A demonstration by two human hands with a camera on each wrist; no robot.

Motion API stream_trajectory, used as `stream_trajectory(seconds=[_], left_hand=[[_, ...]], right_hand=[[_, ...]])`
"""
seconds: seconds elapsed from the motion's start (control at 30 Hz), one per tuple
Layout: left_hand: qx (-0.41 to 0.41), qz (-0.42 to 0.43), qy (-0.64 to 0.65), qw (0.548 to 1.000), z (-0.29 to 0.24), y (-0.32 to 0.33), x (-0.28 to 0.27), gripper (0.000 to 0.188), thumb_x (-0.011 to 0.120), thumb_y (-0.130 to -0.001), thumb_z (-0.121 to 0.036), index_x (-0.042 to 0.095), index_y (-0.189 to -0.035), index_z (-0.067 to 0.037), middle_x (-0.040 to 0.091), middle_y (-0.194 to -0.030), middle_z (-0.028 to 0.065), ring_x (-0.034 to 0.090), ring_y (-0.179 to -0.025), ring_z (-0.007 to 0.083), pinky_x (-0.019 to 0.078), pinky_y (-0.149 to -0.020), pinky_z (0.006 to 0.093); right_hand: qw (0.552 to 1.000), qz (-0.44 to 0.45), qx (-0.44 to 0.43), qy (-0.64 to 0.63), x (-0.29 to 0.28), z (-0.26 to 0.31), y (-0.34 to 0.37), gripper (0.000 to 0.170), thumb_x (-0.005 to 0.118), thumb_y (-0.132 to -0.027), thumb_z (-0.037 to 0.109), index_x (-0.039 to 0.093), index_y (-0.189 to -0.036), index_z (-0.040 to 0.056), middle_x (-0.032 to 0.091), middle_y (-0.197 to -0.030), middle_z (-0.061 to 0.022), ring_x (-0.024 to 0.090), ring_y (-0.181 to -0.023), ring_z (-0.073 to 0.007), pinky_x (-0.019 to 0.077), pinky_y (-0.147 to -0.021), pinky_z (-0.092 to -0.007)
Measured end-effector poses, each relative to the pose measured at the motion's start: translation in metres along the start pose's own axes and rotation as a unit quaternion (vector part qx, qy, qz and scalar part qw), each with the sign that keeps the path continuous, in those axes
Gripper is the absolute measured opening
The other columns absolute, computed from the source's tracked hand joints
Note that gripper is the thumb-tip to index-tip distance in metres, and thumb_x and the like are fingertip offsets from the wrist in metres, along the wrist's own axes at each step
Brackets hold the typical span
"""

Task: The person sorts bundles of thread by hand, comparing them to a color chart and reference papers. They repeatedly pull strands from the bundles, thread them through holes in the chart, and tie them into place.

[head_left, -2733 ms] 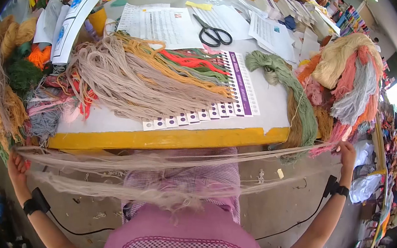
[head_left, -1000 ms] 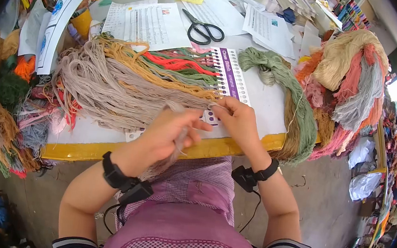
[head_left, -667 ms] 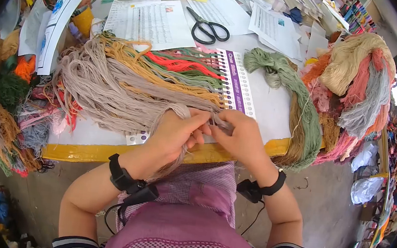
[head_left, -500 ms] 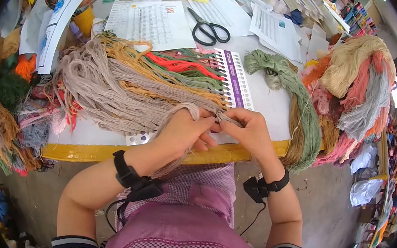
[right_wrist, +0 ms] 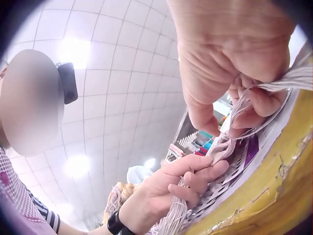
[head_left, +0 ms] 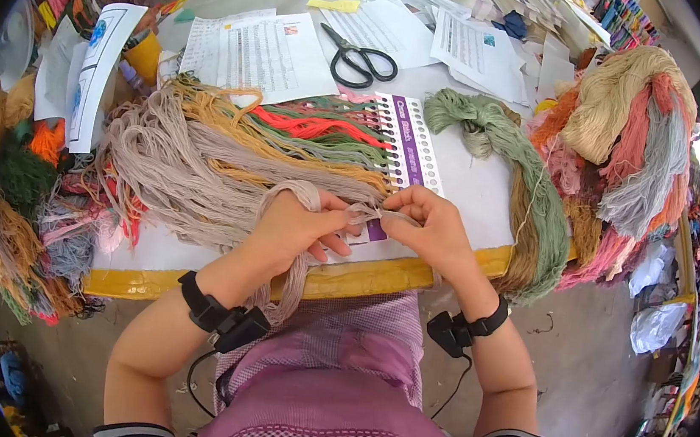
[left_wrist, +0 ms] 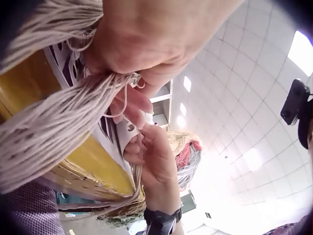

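In the head view the left hand [head_left: 293, 228] grips a beige thread bundle [head_left: 297, 277] that loops over it and hangs past the table's front edge. Close by on the right, the right hand [head_left: 432, 231] pinches the bundle's end near the lower part of a white and purple punched card [head_left: 407, 143]. The left wrist view shows the strands [left_wrist: 58, 122] passing under the left palm [left_wrist: 146, 44]. Strands [right_wrist: 225, 147] run between both hands in the right wrist view. More beige threads [head_left: 177, 162] lie left of the hands, beside orange, red and green ones attached along the card.
Black scissors [head_left: 358, 59] and printed sheets [head_left: 265, 54] lie behind the threads. A green skein [head_left: 532, 186] drapes over the table's yellow edge [head_left: 343, 282] at right. Cream, pink and grey skeins [head_left: 625, 119] hang farther right; coloured yarns [head_left: 24, 150] hang at left.
From wide apart, with strands stretched between them, the hands have come together at the card's lower end. Over the last half second they have shifted slightly, with the strands between them now more visible.
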State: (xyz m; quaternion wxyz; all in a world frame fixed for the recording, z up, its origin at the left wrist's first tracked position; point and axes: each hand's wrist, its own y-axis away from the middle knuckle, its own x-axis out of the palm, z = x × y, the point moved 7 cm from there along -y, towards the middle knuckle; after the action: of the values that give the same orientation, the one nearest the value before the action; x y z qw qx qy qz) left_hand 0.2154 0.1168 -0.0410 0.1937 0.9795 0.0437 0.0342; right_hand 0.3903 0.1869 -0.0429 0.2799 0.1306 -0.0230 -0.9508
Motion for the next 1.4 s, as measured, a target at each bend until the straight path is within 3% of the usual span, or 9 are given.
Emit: stream_trajectory(seconds=[0.17,0.27,0.37,0.53,0.73,0.83,0.93,1.1,1.4], left_hand=[[0.055,-0.010,0.095,0.994,0.002,-0.003,-0.028,0.024,0.061,-0.081,-0.013,0.064,-0.101,0.001,0.071,-0.090,0.0114,0.063,-0.054,0.0129,0.0371,-0.041,0.0199],[-0.021,0.185,0.331,0.925,-0.016,0.004,-0.003,0.033,0.058,-0.081,-0.011,0.061,-0.112,0.001,0.068,-0.087,0.0121,0.058,-0.052,0.0117,0.0330,-0.039,0.0190],[-0.056,0.218,-0.084,0.971,-0.023,0.015,0.037,0.019,0.052,-0.085,-0.011,0.059,-0.099,-0.001,0.063,-0.080,0.0081,0.065,-0.060,0.0133,0.0363,-0.038,0.0193],[0.034,0.222,-0.065,0.972,0.001,-0.011,0.052,0.014,0.060,-0.086,-0.009,0.059,-0.099,-0.004,0.064,-0.088,0.0066,0.068,-0.066,0.0137,0.0353,-0.038,0.0194],[-0.026,-0.102,0.030,0.994,-0.022,0.048,-0.086,0.032,0.065,-0.090,-0.033,0.061,-0.105,-0.005,0.065,-0.099,0.0065,0.062,-0.067,0.0109,0.0339,-0.049,0.0193],[0.002,-0.325,0.199,0.924,-0.014,0.089,-0.159,0.028,0.063,-0.092,-0.033,0.060,-0.101,-0.007,0.066,-0.080,0.0088,0.048,-0.045,0.0105,0.0286,-0.040,0.0179],[0.023,-0.152,0.127,0.980,-0.018,0.111,-0.156,0.026,0.056,-0.096,-0.033,0.059,-0.097,-0.007,0.063,-0.070,0.0086,0.044,-0.039,0.0111,0.0258,-0.035,0.0181],[0.139,-0.162,0.204,0.955,-0.047,0.137,-0.155,0.022,0.052,-0.099,-0.027,0.057,-0.096,-0.006,0.044,-0.060,-0.0006,0.028,-0.038,0.0065,0.0173,-0.032,0.0202],[0.129,-0.297,0.209,0.923,-0.057,0.148,-0.273,0.022,0.062,-0.093,-0.022,0.049,-0.077,-0.014,0.036,-0.058,-0.0087,0.026,-0.040,0.0012,0.0149,-0.033,0.0195]], right_hand=[[0.998,-0.007,0.002,0.063,0.002,0.003,-0.002,0.037,0.076,-0.074,0.024,0.063,-0.099,-0.0007,0.064,-0.072,-0.0049,0.059,-0.065,-0.0109,0.0459,-0.062,-0.0240],[0.994,0.006,-0.019,0.106,0.005,0.002,-0.002,0.043,0.079,-0.072,0.027,0.062,-0.101,0.0003,0.066,-0.075,-0.0081,0.061,-0.066,-0.0144,0.0475,-0.064,-0.0261],[0.994,-0.003,-0.031,0.101,0.005,0.006,-0.002,0.051,0.079,-0.073,0.032,0.057,-0.107,0.0009,0.068,-0.078,-0.0099,0.062,-0.068,-0.0160,0.0483,-0.066,-0.0284],[0.992,-0.003,0.035,0.122,0.004,0.003,0.002,0.049,0.069,-0.085,0.036,0.049,-0.114,0.0018,0.068,-0.080,-0.0115,0.064,-0.073,-0.0186,0.0483,-0.067,-0.0311],[0.996,-0.006,-0.005,0.086,0.004,0.006,0.003,0.041,0.046,-0.098,0.041,0.050,-0.112,0.0021,0.066,-0.076,-0.0114,0.066,-0.071,-0.0251,0.0484,-0.067,-0.0354],[0.996,-0.012,-0.012,0.088,0.008,0.013,0.006,0.044,0.045,-0.098,0.044,0.050,-0.111,0.0024,0.065,-0.073,-0.0108,0.066,-0.071,-0.0277,0.0482,-0.066,-0.0372],[0.970,-0.049,-0.009,0.237,0.016,0.025,0.013,0.044,0.057,-0.091,0.042,0.050,-0.111,0.0031,0.063,-0.070,-0.0097,0.065,-0.068,-0.0299,0.0488,-0.063,-0.0383],[0.940,-0.098,-0.096,0.313,0.022,0.025,0.015,0.061,0.074,-0.069,0.031,0.045,-0.115,0.0037,0.059,-0.065,-0.0069,0.063,-0.062,-0.0310,0.0497,-0.058,-0.0412],[0.936,-0.095,-0.064,0.334,0.020,0.023,0.011,0.057,0.071,-0.069,0.027,0.044,-0.112,0.0019,0.061,-0.066,-0.0098,0.064,-0.064,-0.0336,0.0505,-0.060,-0.0425]])
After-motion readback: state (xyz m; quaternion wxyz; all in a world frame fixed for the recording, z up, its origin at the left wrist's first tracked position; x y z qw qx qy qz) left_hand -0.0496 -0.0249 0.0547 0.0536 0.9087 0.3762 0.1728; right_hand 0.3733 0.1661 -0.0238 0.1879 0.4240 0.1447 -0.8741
